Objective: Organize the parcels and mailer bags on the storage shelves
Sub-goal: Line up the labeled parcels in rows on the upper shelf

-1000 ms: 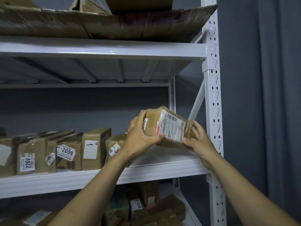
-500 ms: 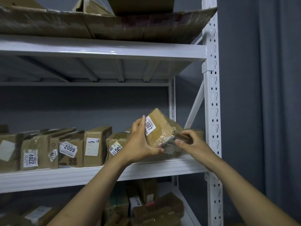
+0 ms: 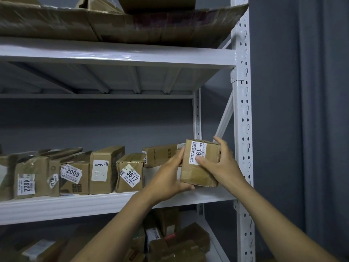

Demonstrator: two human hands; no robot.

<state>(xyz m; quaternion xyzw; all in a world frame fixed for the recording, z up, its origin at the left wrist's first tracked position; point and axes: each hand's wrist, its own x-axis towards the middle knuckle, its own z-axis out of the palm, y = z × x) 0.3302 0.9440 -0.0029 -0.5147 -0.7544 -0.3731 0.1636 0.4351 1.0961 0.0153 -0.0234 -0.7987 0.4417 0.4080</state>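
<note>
A small brown cardboard parcel [image 3: 196,173] with a white label reading "19.." stands upright at the right end of the middle white shelf [image 3: 79,207]. My left hand [image 3: 168,178] grips its left side and bottom edge. My right hand [image 3: 221,163] wraps its right side, thumb pressed on the label. To its left stand the parcel marked 3617 [image 3: 129,172], the tall parcel [image 3: 104,169] and the parcel marked 2009 [image 3: 75,176] in a row. A flat box [image 3: 160,155] lies behind the held parcel.
A white perforated upright post [image 3: 242,129] and a diagonal brace [image 3: 224,118] close the shelf's right end. Flattened cardboard [image 3: 113,21] covers the upper shelf. More parcels [image 3: 175,241] are piled on the lower shelf. A dark curtain [image 3: 321,110] hangs to the right.
The parcel has been turned from tilted, with its big shipping label facing me, to upright with the "19.." label in front, and lowered onto the right end of the shelf.
</note>
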